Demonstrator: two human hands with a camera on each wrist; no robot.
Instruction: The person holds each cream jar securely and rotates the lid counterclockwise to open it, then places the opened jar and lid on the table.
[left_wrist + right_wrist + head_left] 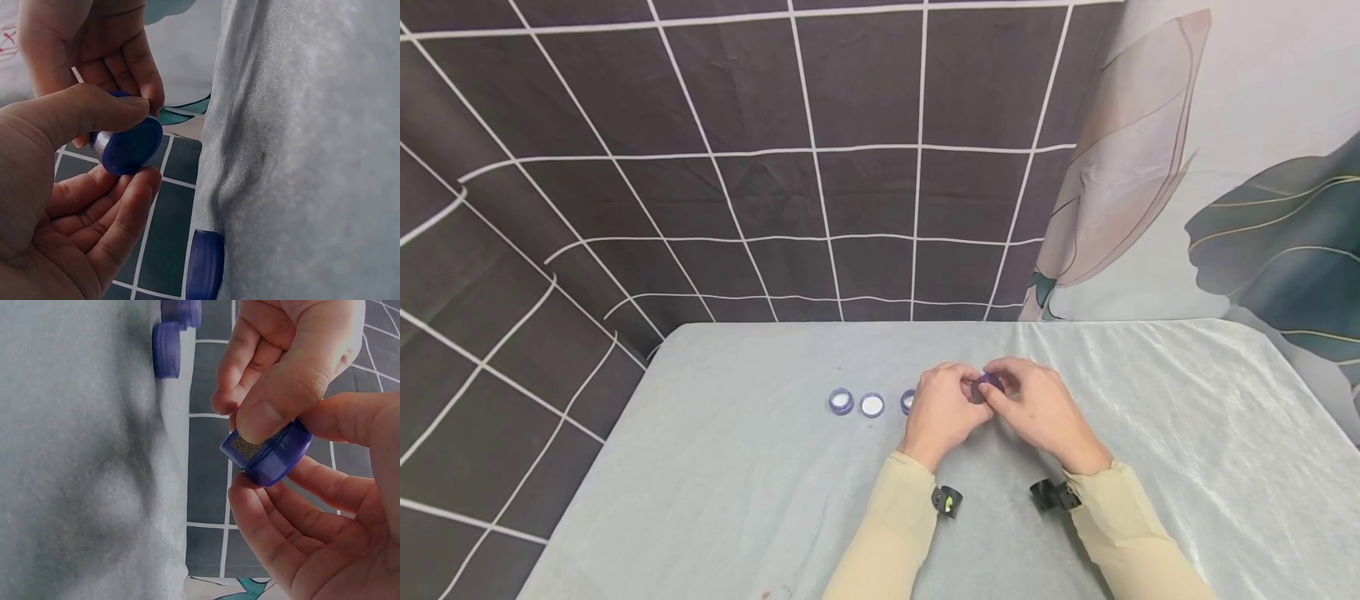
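Observation:
Both hands hold a small round purple jar [992, 381] over the table, toward its far side. The left hand [942, 408] pinches it between thumb and fingers. Across from it, the right hand [1037, 404] grips the other side. In the right wrist view the jar [282, 461] is tilted, and dark grainy material shows through its clear part under the left thumb. Its flat blue face [133, 149] shows in the left wrist view. Beside the left hand stands another purple jar [907, 402], partly hidden by that hand.
Further left are two more round purple pieces with white centres, one [841, 402] at the end and one [872, 405] nearer the hands. A pale grey cloth [722, 475] covers the table. Dark gridded fabric [865, 196] hangs behind and at left, patterned fabric [1135, 167] at right.

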